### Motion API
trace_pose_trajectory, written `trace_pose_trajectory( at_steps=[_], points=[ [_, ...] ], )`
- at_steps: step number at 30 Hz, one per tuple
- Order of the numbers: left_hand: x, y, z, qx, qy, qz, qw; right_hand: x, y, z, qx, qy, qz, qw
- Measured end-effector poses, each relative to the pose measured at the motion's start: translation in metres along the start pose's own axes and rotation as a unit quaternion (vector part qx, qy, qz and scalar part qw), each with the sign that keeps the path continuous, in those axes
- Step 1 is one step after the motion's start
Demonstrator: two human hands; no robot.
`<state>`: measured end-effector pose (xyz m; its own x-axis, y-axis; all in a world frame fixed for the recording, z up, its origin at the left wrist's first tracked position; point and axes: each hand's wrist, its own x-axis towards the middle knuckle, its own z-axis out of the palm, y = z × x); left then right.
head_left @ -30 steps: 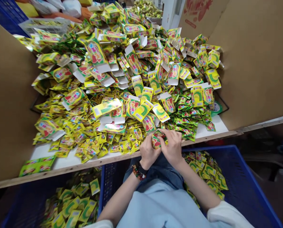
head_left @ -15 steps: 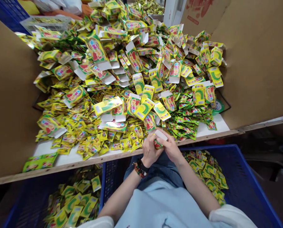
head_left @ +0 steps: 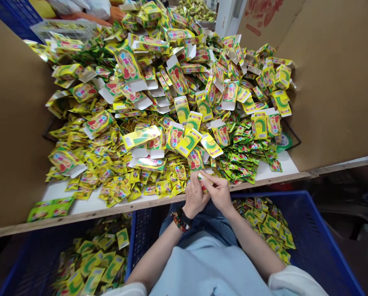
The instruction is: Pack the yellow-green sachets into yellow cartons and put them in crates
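Between both hands, at the table's front edge, is a small candy box, mostly covered by fingers. My left hand, with a beaded bracelet at the wrist, wraps round its left side. The fingers of my right hand pinch its upper end from the right. Just beyond the hands lie yellow-green boxes, some with white flaps open. Yellow candy packets are heaped to the left, and green packets to the right.
Cardboard walls flank the heap on both sides. Below the wooden table edge, a blue crate at the right and another at the left hold yellow-green boxes. A roll of green tape lies at the right.
The box's white flap, upright and visible before, is now mostly hidden under my right hand's fingers. My right hand has shifted slightly left over the box's top. The camera view has moved slightly.
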<state>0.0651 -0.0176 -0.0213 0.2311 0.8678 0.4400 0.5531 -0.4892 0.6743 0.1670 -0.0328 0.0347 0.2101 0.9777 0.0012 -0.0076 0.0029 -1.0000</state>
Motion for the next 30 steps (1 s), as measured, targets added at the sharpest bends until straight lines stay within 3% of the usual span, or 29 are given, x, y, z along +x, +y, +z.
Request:
trace_pose_trajectory(
  at_steps=[6,13,16,19,20,22,24,26,30],
  points=[
    [-0.003,-0.003,0.000,-0.013,-0.003,-0.029,0.999,0.001,-0.001,-0.006,0.005,-0.042,-0.002,0.999],
    [-0.008,-0.009,0.007,-0.046,0.044,0.007,0.998,-0.008,0.006,0.001,-0.082,-0.075,-0.112,0.987],
    [-0.005,-0.005,-0.006,-0.042,0.022,0.042,0.998,-0.016,0.004,-0.003,-0.136,-0.093,-0.157,0.974],
    [0.005,-0.004,-0.038,0.002,-0.066,0.083,0.994,-0.030,-0.005,-0.040,-0.240,-0.066,-0.155,0.956],
    [0.009,-0.006,-0.050,0.035,-0.075,0.079,0.993,-0.034,-0.007,-0.058,-0.298,-0.038,-0.135,0.944],
    [0.020,-0.014,-0.071,0.130,-0.043,0.044,0.990,-0.040,-0.010,-0.092,-0.444,0.026,-0.087,0.892],
    [0.031,-0.025,-0.084,0.216,-0.029,0.025,0.976,-0.037,-0.007,-0.112,-0.532,0.041,-0.082,0.842],
    [0.040,-0.034,-0.088,0.265,-0.055,0.038,0.962,-0.025,-0.001,-0.112,-0.561,0.022,-0.114,0.820],
    [0.051,-0.042,-0.086,0.298,-0.100,0.051,0.948,0.011,0.016,-0.085,-0.627,0.043,-0.142,0.765]
  ],
)
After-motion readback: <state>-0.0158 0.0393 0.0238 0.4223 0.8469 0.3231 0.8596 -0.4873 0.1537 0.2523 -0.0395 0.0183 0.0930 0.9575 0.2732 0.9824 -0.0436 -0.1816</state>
